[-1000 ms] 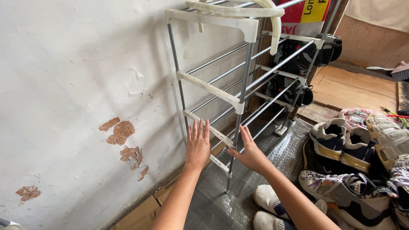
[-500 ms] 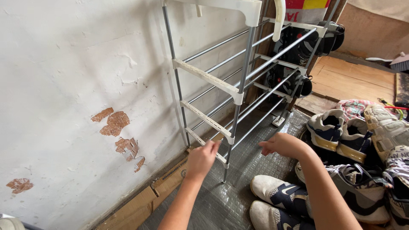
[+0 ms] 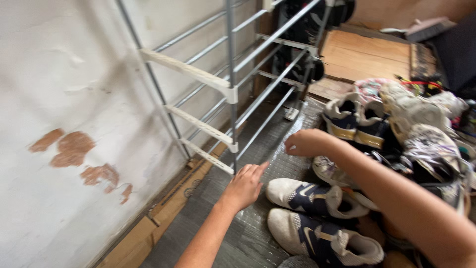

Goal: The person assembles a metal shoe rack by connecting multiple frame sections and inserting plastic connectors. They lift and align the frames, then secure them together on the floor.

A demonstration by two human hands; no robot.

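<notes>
Two bare hands reach low: the left hand, fingers loosely extended and holding nothing, nears the metal shoe rack foot; the right hand curls closed above white-and-navy sneakers

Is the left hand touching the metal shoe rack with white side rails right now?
Apart. The head view shows the left hand below and right of the metal shoe rack, with grey floor matting visible between its fingers and the lowest rail.

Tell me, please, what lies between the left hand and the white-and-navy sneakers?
Only bare grey floor mat, seen from the head camera, separates the left hand from the white-and-navy sneakers.
</notes>
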